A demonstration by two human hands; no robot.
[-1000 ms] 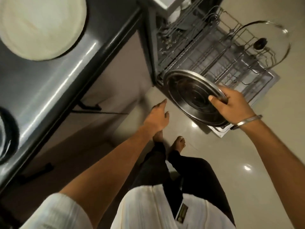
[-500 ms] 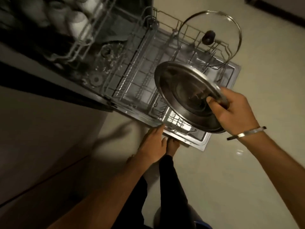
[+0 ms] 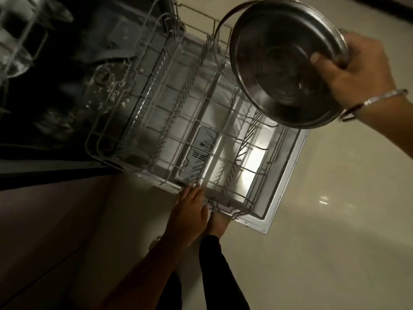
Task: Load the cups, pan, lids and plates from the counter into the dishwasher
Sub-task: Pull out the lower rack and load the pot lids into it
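My right hand (image 3: 355, 68) grips the rim of a steel lid (image 3: 274, 70), thumb on its inner face, and holds it tilted above the far right corner of the lower rack (image 3: 178, 135). That wire rack is pulled out over the open dishwasher door (image 3: 288, 180). A glass lid (image 3: 220, 25) stands in the rack behind the steel lid, mostly hidden by it. My left hand (image 3: 190, 211) rests with straight fingers on the rack's front edge.
The upper rack (image 3: 15, 41) with blurred glassware sticks out at top left. The dark dishwasher interior (image 3: 89, 81) lies behind the lower rack. My legs and bare foot (image 3: 218, 224) stand on the pale tiled floor (image 3: 335, 231) by the door's corner.
My view has swung from the counter down onto the dishwasher. My right hand carried the steel lid up toward the rack's far right, and my left hand reached the rack's front edge.
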